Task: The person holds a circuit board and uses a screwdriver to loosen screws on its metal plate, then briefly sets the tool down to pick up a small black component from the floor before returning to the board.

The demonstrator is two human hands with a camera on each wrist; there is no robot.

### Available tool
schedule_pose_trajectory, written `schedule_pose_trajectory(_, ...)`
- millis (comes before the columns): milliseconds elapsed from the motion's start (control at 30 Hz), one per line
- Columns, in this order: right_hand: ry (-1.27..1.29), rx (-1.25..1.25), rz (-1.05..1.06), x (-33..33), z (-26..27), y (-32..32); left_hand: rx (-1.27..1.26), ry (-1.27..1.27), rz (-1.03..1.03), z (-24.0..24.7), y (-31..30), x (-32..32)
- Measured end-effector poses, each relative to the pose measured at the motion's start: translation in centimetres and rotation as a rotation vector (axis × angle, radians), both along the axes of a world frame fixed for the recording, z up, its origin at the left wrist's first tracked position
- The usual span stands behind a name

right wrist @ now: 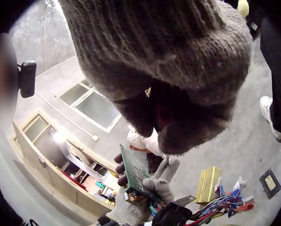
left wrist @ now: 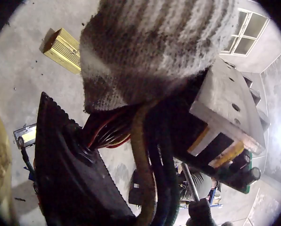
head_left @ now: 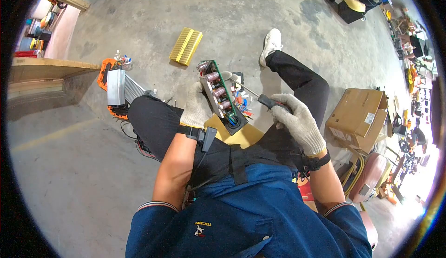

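Note:
My left hand (head_left: 195,105), in a knitted glove, grips a green circuit board (head_left: 231,101) by its metal-plate side. Coils or capacitors line the board's upper face, and a black end piece (head_left: 235,125) sits at its near end. In the left wrist view, thick cables (left wrist: 141,155) run below the glove beside a pale metal plate (left wrist: 230,106). My gloved right hand (head_left: 299,121) holds a screwdriver (head_left: 265,101) by its dark handle. The shaft points left towards the board, its tip close to the board's far edge. Coloured wires with connectors (head_left: 242,103) hang beside the board.
A yellow ribbed metal case (head_left: 186,46) lies on the concrete floor ahead. By the left knee stands a silver finned part (head_left: 116,87) with an orange object (head_left: 106,67). A cardboard box (head_left: 355,116) is at the right, and wooden furniture (head_left: 51,69) at the left.

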State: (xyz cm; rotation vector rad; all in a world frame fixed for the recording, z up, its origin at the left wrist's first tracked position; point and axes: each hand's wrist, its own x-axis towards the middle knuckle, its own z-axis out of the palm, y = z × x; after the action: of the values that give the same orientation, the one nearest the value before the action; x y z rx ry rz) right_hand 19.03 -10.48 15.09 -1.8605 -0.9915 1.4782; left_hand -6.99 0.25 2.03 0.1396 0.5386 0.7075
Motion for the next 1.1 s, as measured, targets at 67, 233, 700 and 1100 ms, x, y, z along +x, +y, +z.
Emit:
schedule_pose_trajectory(67, -0.033, 0.016, 0.013, 0.0, 0.0, 0.0, 0.01, 0.022, -0.005, 0.7, -0.1, 0.2)
schedule_pose_trajectory(233, -0.133, 0.068, 0.057, -0.1, -0.2, -0.1, 0.069, -0.075, -0.019, -0.5, -0.3, -0.2)
schedule_pose_trajectory(700, -0.176, 0.189, -0.045, -0.2, -0.5, -0.3, 0.079, -0.149, -0.041, -0.5, -0.1, 0.1)
schedule_pose_trajectory(1100, -0.138, 0.274, -0.19, 0.5, 3.9, -0.4, 0.008, -0.285, 0.119, 2.1, 0.3, 1.0)
